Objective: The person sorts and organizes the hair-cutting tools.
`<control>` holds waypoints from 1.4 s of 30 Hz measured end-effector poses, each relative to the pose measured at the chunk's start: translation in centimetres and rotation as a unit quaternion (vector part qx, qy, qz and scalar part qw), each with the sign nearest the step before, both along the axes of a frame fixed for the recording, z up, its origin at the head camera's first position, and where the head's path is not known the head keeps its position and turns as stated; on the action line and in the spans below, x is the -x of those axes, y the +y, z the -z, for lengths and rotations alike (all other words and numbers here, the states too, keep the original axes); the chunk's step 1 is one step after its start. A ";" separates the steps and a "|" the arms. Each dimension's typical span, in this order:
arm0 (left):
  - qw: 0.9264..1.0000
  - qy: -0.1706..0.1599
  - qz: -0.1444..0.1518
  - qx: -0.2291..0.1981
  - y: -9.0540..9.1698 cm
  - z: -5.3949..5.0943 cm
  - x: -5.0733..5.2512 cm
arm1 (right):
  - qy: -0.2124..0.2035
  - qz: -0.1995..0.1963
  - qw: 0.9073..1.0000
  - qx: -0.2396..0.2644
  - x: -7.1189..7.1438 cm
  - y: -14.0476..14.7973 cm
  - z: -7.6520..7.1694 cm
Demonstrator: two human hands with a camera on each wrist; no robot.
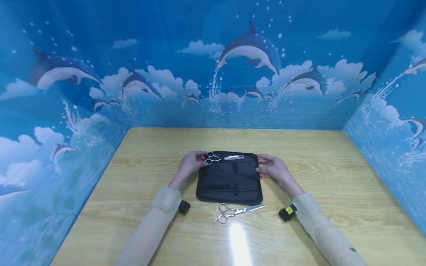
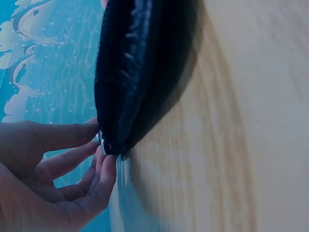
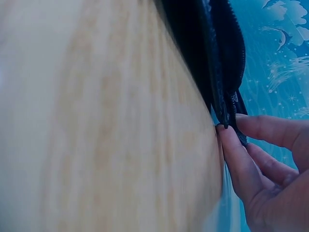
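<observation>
Left hand (image 1: 193, 162) pinching black case (image 1: 214, 175) at left edge, right hand (image 1: 273, 169) pinching right edge; scissors (image 1: 229, 158) strapped inside, 1 loose pair (image 1: 237, 211) on wooden table (image 1: 139, 162)

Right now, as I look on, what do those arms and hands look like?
Long, light beige sleeves cover both arms: the left sleeve and the right sleeve, which bears a small dark mark. A black device sits at each wrist, the right one with a yellow patch. The left hand and right hand wear no gloves.
</observation>
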State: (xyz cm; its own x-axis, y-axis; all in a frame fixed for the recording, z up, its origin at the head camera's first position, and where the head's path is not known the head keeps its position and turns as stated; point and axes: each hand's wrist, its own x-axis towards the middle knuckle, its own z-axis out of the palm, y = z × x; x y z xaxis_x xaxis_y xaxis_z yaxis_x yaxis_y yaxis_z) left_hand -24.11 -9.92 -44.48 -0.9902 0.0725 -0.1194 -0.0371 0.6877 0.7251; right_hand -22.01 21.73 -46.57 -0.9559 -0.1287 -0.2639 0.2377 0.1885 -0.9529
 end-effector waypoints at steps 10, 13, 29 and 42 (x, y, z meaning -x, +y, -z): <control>1.000 0.003 -0.006 0.010 0.3 0.1 0.5 | -0.002 0.006 1.000 -0.002 0.2 0.2 0.3; 1.000 0.011 -0.005 0.010 0.4 0.2 0.5 | 0.000 0.007 1.000 -0.007 0.3 0.2 0.4; 0.998 0.017 -0.006 0.056 0.8 -0.1 0.7 | -0.001 -0.001 1.000 -0.021 0.4 0.2 0.2; 0.996 -0.004 0.008 0.083 1.9 -0.2 0.7 | -0.005 0.002 1.000 -0.018 0.2 -0.1 -0.1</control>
